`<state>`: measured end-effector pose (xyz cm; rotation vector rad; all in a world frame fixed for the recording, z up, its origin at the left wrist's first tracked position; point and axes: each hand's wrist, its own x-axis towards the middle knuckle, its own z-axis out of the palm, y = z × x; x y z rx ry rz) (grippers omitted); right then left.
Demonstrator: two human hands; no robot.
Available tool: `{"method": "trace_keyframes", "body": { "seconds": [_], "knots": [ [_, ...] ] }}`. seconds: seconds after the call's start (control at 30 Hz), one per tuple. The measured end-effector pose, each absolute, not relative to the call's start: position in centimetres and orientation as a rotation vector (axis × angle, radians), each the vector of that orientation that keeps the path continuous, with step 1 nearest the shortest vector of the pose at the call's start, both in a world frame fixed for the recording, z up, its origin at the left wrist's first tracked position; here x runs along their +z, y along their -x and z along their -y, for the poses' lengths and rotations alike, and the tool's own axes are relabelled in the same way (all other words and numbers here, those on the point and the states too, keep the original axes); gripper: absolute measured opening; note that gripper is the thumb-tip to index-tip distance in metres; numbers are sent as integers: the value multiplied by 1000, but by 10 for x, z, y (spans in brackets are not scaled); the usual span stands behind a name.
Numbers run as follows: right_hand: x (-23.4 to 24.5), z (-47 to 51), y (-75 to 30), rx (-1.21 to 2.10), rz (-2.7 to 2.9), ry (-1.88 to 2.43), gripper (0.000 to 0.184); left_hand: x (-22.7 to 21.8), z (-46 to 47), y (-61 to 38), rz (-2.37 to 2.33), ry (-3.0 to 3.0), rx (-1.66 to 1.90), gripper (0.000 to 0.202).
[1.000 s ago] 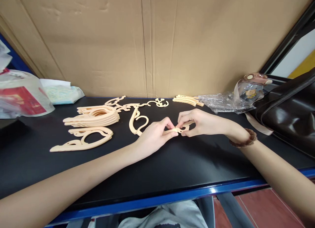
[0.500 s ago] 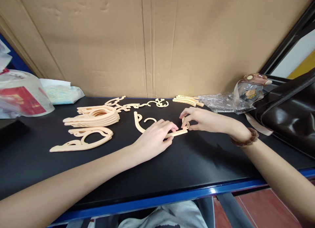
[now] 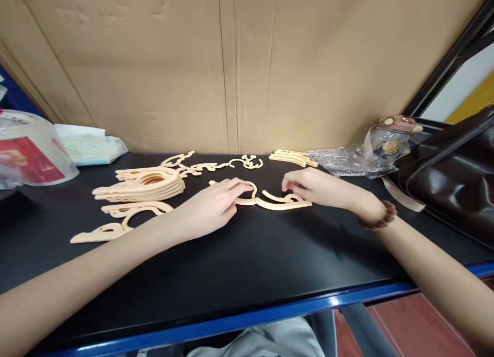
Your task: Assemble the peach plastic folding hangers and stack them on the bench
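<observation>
A beige plastic folding hanger (image 3: 283, 205) lies on the black tabletop between my hands, its curved hook (image 3: 253, 190) at the middle. My left hand (image 3: 218, 202) is closed over the hanger's left arm, covering most of it; only the tip shows beyond the knuckles. At the other end, my right hand (image 3: 309, 186) has curled fingers at the notched end of the right arm. Part of that grip is hidden behind the hand. Left of my left forearm is a similar folded hanger (image 3: 144, 210), partly covered. Behind it is a stack of folded hangers (image 3: 150, 187).
Loose beige hanger parts (image 3: 200, 166) and small hooks (image 3: 249, 162) lie near the cardboard wall (image 3: 173, 79). Several curved arms (image 3: 295, 157) sit beside clear plastic wrap (image 3: 339, 161). A bottle (image 3: 388, 141) and a black bag (image 3: 451, 177) stand right; a tissue pack (image 3: 90, 147) lies left.
My left hand has moved left along the hanger, uncovering its hook and right arm. The right arm has swung outward, with my right hand staying at its end.
</observation>
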<state>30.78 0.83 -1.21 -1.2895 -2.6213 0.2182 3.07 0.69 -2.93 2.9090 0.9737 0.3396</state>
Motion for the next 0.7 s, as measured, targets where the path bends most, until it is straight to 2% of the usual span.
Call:
{"method": "trace_keyframes", "body": {
  "seconds": [0.07,0.17,0.27,0.33,0.53,0.7],
  "knots": [
    [-11,-3,-301,242,2575,1263,20,-32,-9,-23,-1006,-2923,329,51],
    [-11,3,-292,273,2621,1166,32,-36,-11,-16,-1018,-2933,315,51],
    [-13,3,-290,254,2716,1092,18,-38,-13,-14,-1001,-2885,375,58],
    [-15,1,-290,243,2745,1047,15,-37,-14,-15,-956,-2823,458,60],
    [-23,-2,-288,164,2700,962,22,-32,-11,-21,-829,-2640,566,42],
    [-24,1,-283,46,2541,1183,23,-32,-9,-21,-934,-2622,583,37]
  ]
}}
